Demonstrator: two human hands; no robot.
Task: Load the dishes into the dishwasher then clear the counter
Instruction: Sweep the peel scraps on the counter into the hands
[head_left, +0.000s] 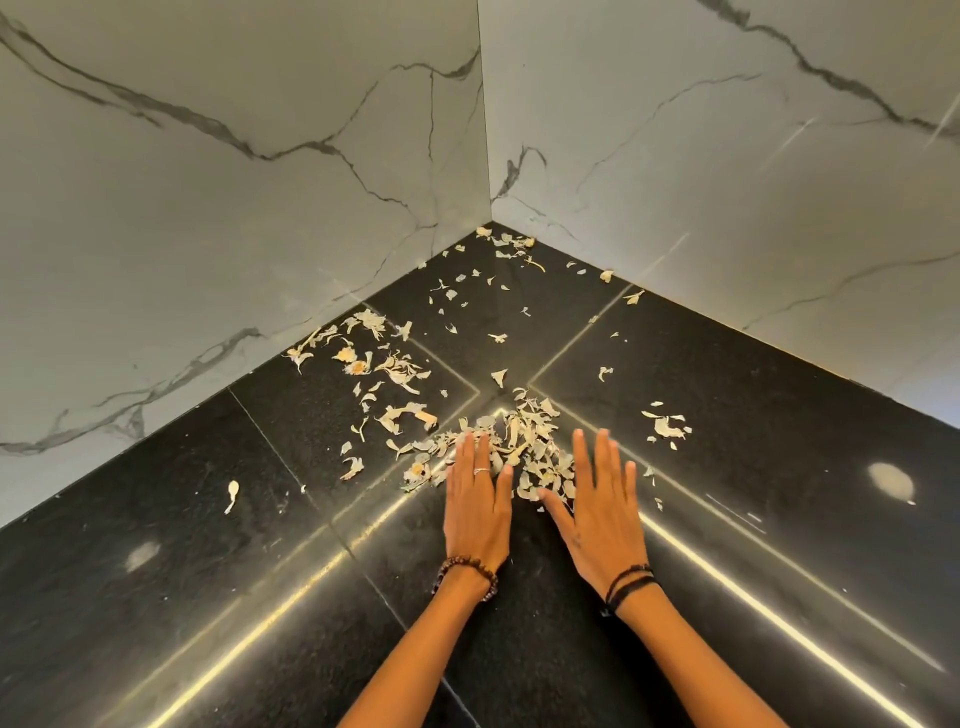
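Note:
A heap of pale dried petals and peel scraps (524, 441) lies on the black stone counter (779, 467), just in front of both hands. My left hand (478, 504) lies flat on the counter with straight fingers, its fingertips touching the near left side of the heap. Flat beside it, my right hand (602, 514) has its fingers spread and its thumb at the heap's near right edge. Neither hand holds anything. More scraps (374, 358) are scattered to the left, and further bits (509, 244) reach into the corner.
White marble walls (234, 208) meet in a corner behind the counter and close it off at the back left and back right. A small cluster of scraps (667, 426) lies to the right, and a single scrap (231, 493) lies far left.

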